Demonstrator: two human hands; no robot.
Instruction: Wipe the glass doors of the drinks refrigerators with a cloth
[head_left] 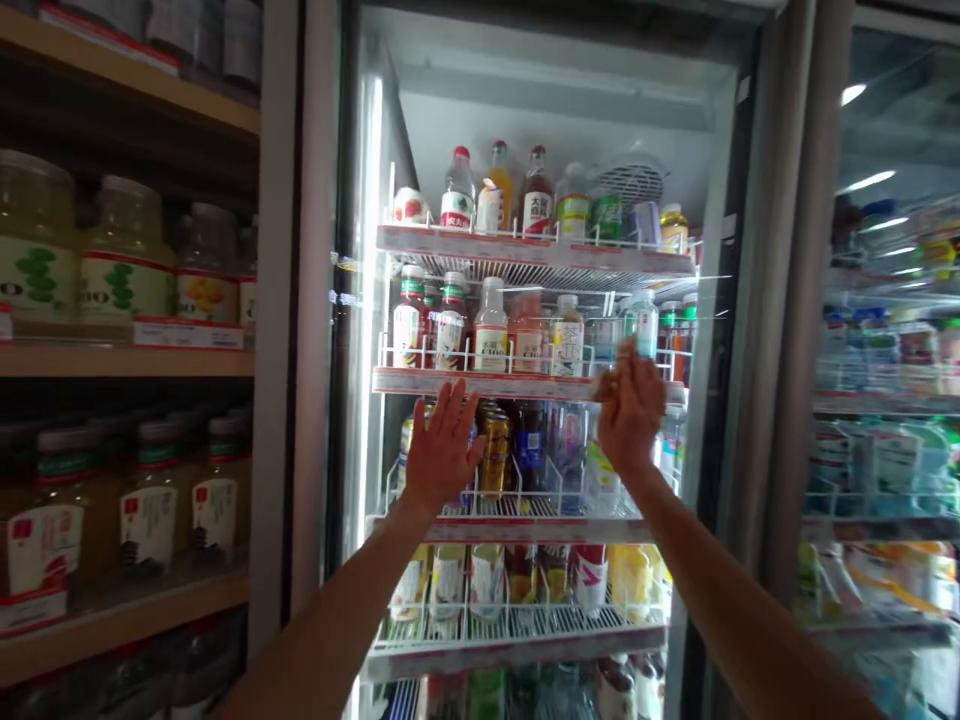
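Stood before an open fridge (720, 300), wire shelves (525, 385) packed with bottles (491, 325) and cans (495, 450). Left hand (442, 450) raised, fingers spread, holding nothing. Right hand (630, 410) loosely open near the second shelf's edge, nothing gripped.

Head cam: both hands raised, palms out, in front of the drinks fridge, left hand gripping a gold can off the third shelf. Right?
Not quite. In the head view the left hand grips nothing: it is open, fingers spread, and the gold can stands on its shelf beside it. The rest holds: the right hand is raised too, both in front of the drinks fridge.
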